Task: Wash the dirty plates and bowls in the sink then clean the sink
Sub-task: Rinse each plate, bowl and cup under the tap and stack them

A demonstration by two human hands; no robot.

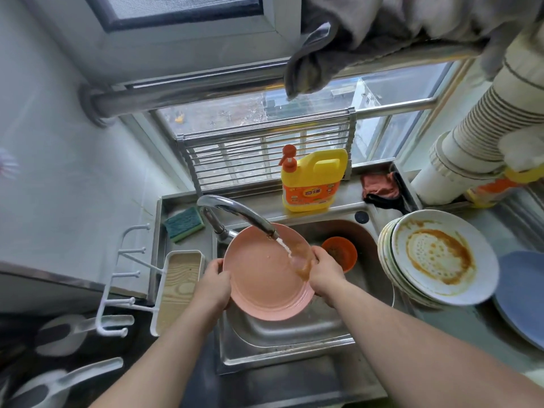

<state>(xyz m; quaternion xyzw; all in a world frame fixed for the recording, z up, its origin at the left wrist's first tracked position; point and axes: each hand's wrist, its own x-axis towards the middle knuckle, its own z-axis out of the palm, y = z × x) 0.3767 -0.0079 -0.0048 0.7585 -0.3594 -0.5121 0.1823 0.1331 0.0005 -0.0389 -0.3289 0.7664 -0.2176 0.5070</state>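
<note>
Pink plate (262, 278) over sink (282, 337), under tap (235, 213) stream. Left hand (213, 285) grips its left rim, right hand (325, 273) its right rim. Orange bowl (340, 253) in sink behind plate; dirty stack (435, 260) right of sink.

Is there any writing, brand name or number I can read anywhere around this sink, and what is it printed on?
Yellow detergent bottle: its orange label has a white panel with a few characters, too blurred to read.
Second yellow-and-orange container, at the right under the stack of cups: label blurred, unreadable.
Pink plate, sponge, stack of dirty plates: no writing visible.
No numbers or signs can be read.
</note>
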